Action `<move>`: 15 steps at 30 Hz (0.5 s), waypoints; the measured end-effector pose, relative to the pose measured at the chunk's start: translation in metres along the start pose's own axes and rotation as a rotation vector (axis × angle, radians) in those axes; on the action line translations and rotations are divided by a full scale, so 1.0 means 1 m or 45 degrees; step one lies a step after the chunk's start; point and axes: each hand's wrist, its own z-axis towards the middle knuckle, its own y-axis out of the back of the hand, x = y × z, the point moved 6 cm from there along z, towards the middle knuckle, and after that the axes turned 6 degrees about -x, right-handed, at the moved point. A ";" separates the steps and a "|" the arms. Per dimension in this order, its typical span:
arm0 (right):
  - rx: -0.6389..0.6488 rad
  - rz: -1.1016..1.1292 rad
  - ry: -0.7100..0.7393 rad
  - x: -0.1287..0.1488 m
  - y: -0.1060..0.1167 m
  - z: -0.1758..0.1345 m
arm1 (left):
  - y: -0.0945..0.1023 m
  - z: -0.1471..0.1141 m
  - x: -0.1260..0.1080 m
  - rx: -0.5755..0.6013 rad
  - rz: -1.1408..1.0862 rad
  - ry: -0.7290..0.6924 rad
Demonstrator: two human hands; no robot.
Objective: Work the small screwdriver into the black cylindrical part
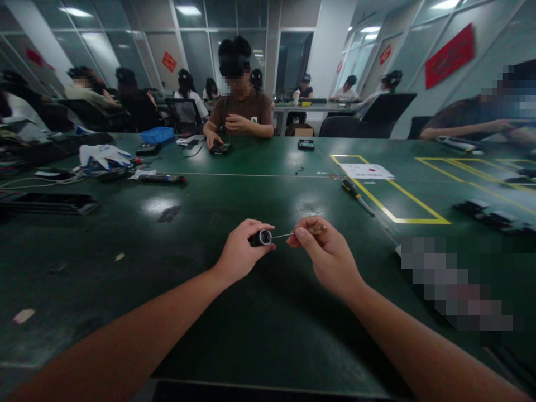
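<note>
My left hand (pixel 240 250) is wrapped round a small dark cylinder (pixel 264 237), whose silvery round end faces right and towards me. What the cylinder is I cannot make out. In my right hand (pixel 329 254) is a small screwdriver (pixel 320 229) with a clear amber-coloured handle. Its thin metal shaft points left, and the tip is at or very near the cylinder's round end; whether they touch I cannot tell. Both hands are above the green table (pixel 268 324).
A larger black-and-yellow screwdriver (pixel 358 196) lies at right, beside yellow tape (pixel 419 221) and a paper sheet (pixel 366 171). White gloves (pixel 104 156), a blue tray (pixel 157 135) and a long black part (pixel 50 204) are at left. Opposite, a person (pixel 240 106) handles a dark device.
</note>
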 end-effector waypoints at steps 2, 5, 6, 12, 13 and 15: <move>-0.039 0.131 -0.080 -0.008 0.001 0.004 | 0.000 0.000 -0.001 -0.003 0.013 0.013; -0.025 0.069 -0.025 -0.008 0.001 0.003 | 0.000 0.000 -0.002 -0.003 0.021 0.017; 0.005 -0.038 0.044 -0.004 0.000 0.001 | 0.000 -0.001 -0.001 -0.001 0.027 0.014; 0.218 -0.401 0.325 0.017 -0.012 -0.012 | 0.000 0.000 0.000 0.013 0.052 -0.021; 0.195 -0.360 0.278 0.015 -0.011 -0.011 | 0.001 0.000 0.000 0.008 0.058 -0.018; 0.121 -0.219 0.139 0.006 -0.007 -0.005 | 0.001 0.000 -0.001 0.001 0.078 -0.004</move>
